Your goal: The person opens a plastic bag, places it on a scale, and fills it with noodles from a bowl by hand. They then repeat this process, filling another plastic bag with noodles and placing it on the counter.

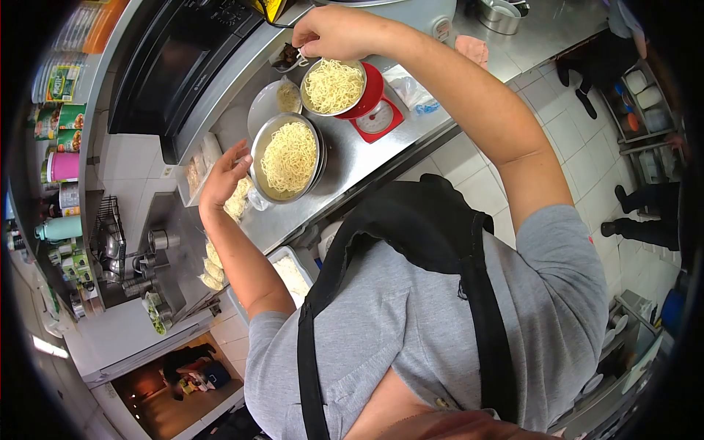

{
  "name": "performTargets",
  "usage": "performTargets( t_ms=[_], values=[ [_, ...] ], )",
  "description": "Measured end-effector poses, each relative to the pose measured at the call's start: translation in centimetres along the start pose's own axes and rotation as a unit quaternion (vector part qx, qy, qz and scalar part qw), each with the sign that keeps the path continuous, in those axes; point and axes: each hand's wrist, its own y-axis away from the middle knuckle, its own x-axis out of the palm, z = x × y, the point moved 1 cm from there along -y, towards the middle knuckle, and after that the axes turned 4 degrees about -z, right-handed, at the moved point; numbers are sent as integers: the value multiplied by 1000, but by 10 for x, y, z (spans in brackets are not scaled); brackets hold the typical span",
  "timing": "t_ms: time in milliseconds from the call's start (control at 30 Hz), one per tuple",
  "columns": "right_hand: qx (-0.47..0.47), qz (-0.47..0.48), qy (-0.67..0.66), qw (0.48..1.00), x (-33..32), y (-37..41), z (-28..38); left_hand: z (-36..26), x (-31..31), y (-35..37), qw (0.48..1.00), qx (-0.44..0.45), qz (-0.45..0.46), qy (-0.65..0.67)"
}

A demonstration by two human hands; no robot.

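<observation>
Head view: left hand (227,176) just beside the stacked large bowl (278,197), fingers spread; noodles (288,156) inside it. Right hand (330,34) above the small bowl (323,114), also full of noodles, on the red scale (379,119). Its fingers are curled; partly hidden, can't tell if pinching anything. Bowls and scale sit on the steel worktop (339,150).

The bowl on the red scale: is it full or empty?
Not empty: the bowl looks well filled. Pale yellow noodles hide its bottom and spread almost to the rim; how deep they go, I cannot tell.
</observation>
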Motion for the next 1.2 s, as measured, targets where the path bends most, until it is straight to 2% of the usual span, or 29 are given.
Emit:
performTargets(
  t_ms=[100,333,467,533,567,600,633,667,700,733,767,833,867,933,967,1033,1067,1100,1133,1167,1200],
  values=[
    [-1,-22,7,1000,4,-1,2,-6,3,4,1000,4,-2,7],
    [-19,-3,24,1000,29,-8,-8,5,8,8,1000,13,-7,20],
    [3,-46,24,999,39,-13,-10,23,13,-4,998,21,-27,47],
    [13,-105,34,994,45,-14,-9,35,27,-15,986,23,-153,67],
    [1,-132,41,990,52,-16,-10,50,44,-21,968,143,-163,129],
    [-8,-100,82,992,65,-16,-15,31,52,-4,965,163,-199,41],
    [-23,-65,120,990,79,-11,-28,38,48,-2,945,232,-223,-61],
    [-9,-2,197,980,97,-4,-50,44,40,4,954,197,-223,-31],
    [44,33,259,964,104,11,-50,67,33,4,954,154,-257,19],
    [49,56,266,961,111,10,-63,85,22,10,943,142,-296,52],
    [-2,-28,210,977,117,18,-75,105,11,19,925,125,-354,52],
    [-22,-95,153,984,113,35,-60,149,-7,39,896,49,-439,40],
    [20,-85,100,991,114,48,-48,174,-11,47,889,31,-454,48],
    [83,-80,23,993,113,72,-30,227,-7,54,868,-120,-482,2],
    [102,-82,-4,991,118,88,-29,246,4,56,863,-129,-489,13],
    [160,-62,-60,983,131,114,-15,281,34,49,877,-183,-442,-33],
    [173,-46,-73,981,140,125,-7,303,55,39,876,-188,-444,-21],
    [187,-31,-84,978,148,132,3,324,79,27,873,-147,-464,-11],
    [190,-5,-79,979,157,135,17,335,94,17,870,-105,-482,0],
    [195,20,-74,978,167,136,30,329,97,14,871,-107,-480,10],
    [148,41,-71,986,178,133,38,324,100,13,877,-139,-447,107]
  ],
)
